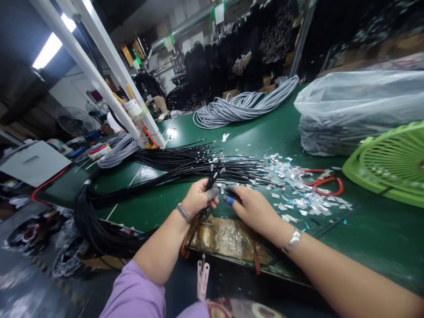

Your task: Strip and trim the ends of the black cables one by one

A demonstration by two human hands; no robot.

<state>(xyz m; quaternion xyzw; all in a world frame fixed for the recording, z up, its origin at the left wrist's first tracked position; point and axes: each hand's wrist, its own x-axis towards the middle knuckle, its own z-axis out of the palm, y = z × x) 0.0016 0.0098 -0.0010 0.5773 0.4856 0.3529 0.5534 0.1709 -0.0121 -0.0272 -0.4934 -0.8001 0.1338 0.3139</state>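
Observation:
My left hand [198,197] is closed round a small bunch of black cables [214,170] whose stripped ends point up and away. Its fingertip wears a grey cot. My right hand [254,207] is just to the right, fingers pinched together near the same cable ends, with a blue cot on the thumb and a grey one on a finger. What it pinches is too small to make out. A large bundle of black cables [159,165] lies across the green table [251,137] and droops over its left edge. Silver foil scraps [294,194] litter the table to the right.
Red-handled cutters [323,182] lie among the scraps. A green fan [391,163] stands at the right, behind it a plastic bag of grey cables [357,110]. Coils of grey cable [241,106] lie at the back and a grey cable bundle [119,148] at the left. A white post [109,75] rises left.

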